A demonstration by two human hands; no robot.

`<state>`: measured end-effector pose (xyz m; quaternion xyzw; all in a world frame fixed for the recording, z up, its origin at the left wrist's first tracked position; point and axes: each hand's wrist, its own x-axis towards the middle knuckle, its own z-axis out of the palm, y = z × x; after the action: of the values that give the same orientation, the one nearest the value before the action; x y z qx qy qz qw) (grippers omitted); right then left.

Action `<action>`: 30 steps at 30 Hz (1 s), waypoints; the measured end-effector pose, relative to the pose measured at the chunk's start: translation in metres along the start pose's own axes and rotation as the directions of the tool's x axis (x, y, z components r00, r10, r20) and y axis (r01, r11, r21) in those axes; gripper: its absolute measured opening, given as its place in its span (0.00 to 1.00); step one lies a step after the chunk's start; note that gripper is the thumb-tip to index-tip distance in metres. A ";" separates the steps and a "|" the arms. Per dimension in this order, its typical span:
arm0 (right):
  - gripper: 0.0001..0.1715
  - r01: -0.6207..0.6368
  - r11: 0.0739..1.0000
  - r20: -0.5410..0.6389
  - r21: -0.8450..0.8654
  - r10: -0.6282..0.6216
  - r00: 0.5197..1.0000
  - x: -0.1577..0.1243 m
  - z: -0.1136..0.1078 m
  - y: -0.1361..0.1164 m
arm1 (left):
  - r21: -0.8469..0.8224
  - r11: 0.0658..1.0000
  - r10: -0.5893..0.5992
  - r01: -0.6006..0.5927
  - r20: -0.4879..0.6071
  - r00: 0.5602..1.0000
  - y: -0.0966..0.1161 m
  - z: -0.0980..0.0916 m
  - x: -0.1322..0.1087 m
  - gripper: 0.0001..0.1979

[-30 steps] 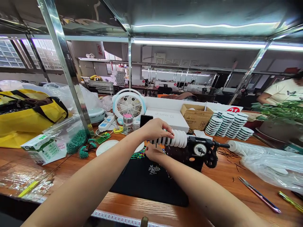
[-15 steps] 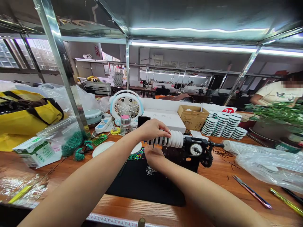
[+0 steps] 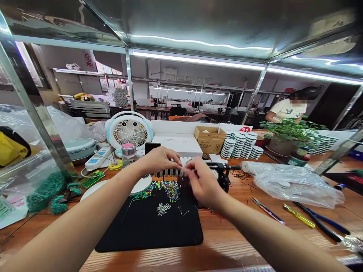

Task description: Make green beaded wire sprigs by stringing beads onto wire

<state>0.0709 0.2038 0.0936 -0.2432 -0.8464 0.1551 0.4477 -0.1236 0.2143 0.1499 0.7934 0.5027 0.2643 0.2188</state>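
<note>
Okay, here's where we're at. Our left hand (image 3: 159, 158) is curled over the top of a white ribbed roll (image 3: 170, 168), with the fingertips pressed onto it. Our right hand (image 3: 202, 181) is up against the roll's other end, thumb and fingers pinched together on something too thin to make out. Honestly, we can't tell what's in that pinch.

The roll lies sideways just past the far edge of a black mat (image 3: 147, 230), and it seems to be mounted on a small hand-crank winder (image 3: 219, 175), though our right hand hides most of that. Judging by how it looks now, the stretch under our left hand has dark bands sitting between the white ribs, while the bit near our right hand looks bare white. We'd call it partly done, but our fingers cover too much to say how much is left.

On the mat there's a scatter of colored beads (image 3: 161, 190), a little silver cluster (image 3: 163, 208) and a couple of pins (image 3: 183, 212). Further out on the wooden surface (image 3: 227, 241), stacks of white rings (image 3: 239, 145) sit beside a cardboard box (image 3: 210, 139), with loose dark wire snips (image 3: 238, 175) lying nearby. A clear plastic bag (image 3: 295, 185) and pliers (image 3: 317, 221) are off to the right, and a desk fan (image 3: 129, 130) is behind our left hand.
</note>
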 end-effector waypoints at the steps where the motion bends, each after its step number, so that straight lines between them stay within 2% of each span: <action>1: 0.05 -0.071 0.997 -0.001 0.013 0.071 0.997 0.010 -0.007 0.003 | 0.009 1.000 0.001 -0.001 0.005 1.000 0.000 0.000 0.000 0.08; 3: 0.05 -0.154 0.987 0.061 0.037 0.151 0.987 0.028 -0.014 0.009 | 0.032 0.999 0.004 -0.005 0.019 1.000 0.001 0.000 -0.001 0.07; 7: 0.05 -0.175 0.984 0.100 0.029 0.172 0.980 0.043 -0.009 0.012 | 0.066 0.998 0.020 -0.023 0.048 0.999 0.003 0.000 -0.001 0.08; 15: 0.05 -0.165 0.986 0.104 -0.015 0.166 0.981 0.042 -0.005 0.008 | 0.083 0.996 0.037 -0.040 0.045 0.998 0.001 0.002 0.000 0.09; 23: 0.06 -0.115 0.992 0.228 -0.050 0.124 0.966 0.037 -0.011 0.003 | 0.049 0.998 0.033 -0.035 0.032 0.999 0.001 0.002 -0.004 0.10; 27: 0.07 -0.077 0.995 0.236 -0.069 0.091 0.967 0.035 -0.012 0.004 | -0.036 0.998 -0.054 0.053 -0.023 0.998 0.002 0.000 -0.001 0.21; 30: 0.07 -0.029 0.996 0.200 -0.080 0.045 0.979 0.038 -0.009 0.008 | -0.099 0.986 -0.138 0.138 0.001 0.990 -0.001 -0.003 0.010 0.16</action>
<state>0.0622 0.2318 0.1203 -0.2591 -0.8880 0.1546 0.3469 -0.1224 0.2237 0.1533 0.7442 0.5434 0.2752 0.2742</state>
